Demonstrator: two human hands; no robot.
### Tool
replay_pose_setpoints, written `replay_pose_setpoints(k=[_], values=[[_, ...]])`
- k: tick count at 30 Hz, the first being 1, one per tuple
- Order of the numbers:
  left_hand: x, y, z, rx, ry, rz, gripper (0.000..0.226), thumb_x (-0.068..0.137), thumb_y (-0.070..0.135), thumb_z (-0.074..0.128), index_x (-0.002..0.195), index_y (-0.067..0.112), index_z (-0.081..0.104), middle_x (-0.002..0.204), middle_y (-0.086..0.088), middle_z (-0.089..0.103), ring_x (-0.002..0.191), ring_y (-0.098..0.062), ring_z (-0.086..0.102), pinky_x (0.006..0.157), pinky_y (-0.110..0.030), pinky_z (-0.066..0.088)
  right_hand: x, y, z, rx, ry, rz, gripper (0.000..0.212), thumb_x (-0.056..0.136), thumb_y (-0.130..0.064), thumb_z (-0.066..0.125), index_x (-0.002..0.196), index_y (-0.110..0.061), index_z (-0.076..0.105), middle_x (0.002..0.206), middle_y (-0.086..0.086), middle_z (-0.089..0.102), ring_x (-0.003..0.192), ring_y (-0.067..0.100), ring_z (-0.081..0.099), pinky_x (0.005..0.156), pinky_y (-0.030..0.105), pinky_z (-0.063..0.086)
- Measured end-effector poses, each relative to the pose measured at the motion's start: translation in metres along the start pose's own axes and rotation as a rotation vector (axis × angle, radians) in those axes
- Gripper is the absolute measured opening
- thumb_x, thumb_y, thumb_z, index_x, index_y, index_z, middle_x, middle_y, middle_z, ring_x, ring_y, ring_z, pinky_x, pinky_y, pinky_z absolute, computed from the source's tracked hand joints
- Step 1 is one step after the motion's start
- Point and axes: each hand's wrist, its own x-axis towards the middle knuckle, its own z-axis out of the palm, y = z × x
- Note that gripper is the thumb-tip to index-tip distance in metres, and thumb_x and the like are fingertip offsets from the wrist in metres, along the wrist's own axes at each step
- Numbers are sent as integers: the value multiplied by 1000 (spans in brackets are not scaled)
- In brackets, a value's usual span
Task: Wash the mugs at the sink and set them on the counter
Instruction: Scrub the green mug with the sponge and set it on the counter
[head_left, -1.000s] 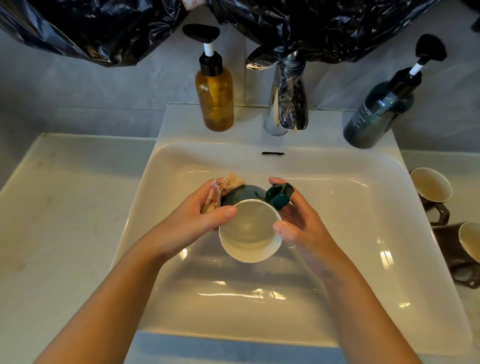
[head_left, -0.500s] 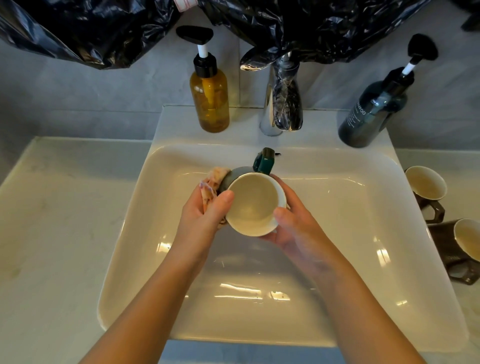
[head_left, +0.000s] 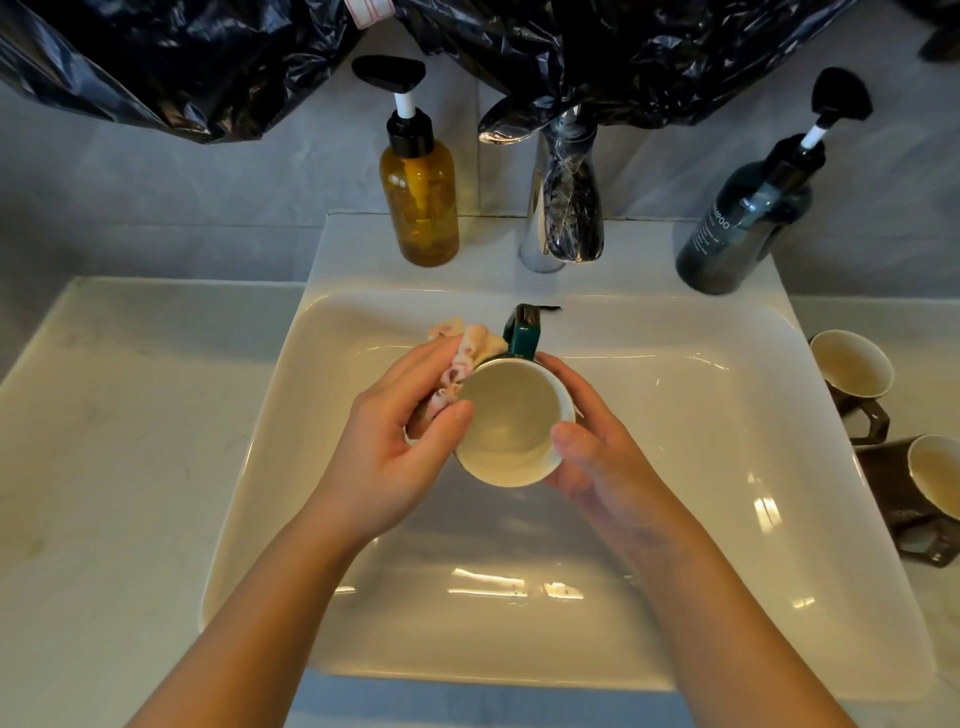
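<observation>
Over the white sink basin (head_left: 727, 415) I hold a green mug (head_left: 511, 421) with a cream inside, its mouth tipped toward me and its green handle pointing away toward the tap. My right hand (head_left: 592, 462) grips the mug from the right, thumb on the rim. My left hand (head_left: 400, 441) holds a pale pink cloth (head_left: 462, 353) against the mug's left outer side, thumb on the rim. Two brown mugs lie on their sides on the right counter, one (head_left: 857, 379) behind the other (head_left: 919, 488).
An amber pump bottle (head_left: 418, 202) and a dark shampoo pump bottle (head_left: 748, 228) flank the chrome tap (head_left: 561, 208) on the sink's back ledge. Black plastic sheeting (head_left: 597, 52) hangs above. Pale counter (head_left: 104, 441) lies left of the basin.
The mug has been turned so its handle went from the right to pointing away from me. The cloth slid along the mug's left side. Both hands kept their hold.
</observation>
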Motion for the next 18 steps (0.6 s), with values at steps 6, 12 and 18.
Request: replay_pose_setpoints(k=[6,12,18], values=[[15,1,-8,77,-173,-92,36,91,53,38,126,49,47,120,35,54,114,9,48,86,-1,35,-2,4,0,-72,9,10,77,63,-40,78,135,-40,49,126,-8,62,117,18,62,88,41,56],[13,-4,-9,127,-151,-22,43,95,46,39,130,28,59,128,14,58,122,-5,50,97,-15,40,-3,4,3,-122,30,5,75,63,-42,77,133,-43,50,129,-8,60,116,13,62,85,36,57],[20,1,-13,47,-215,-103,30,96,46,49,123,39,61,130,20,53,122,5,46,91,-5,37,-5,2,4,-165,34,-11,77,62,-46,77,134,-45,48,130,-10,59,116,10,61,83,33,58]])
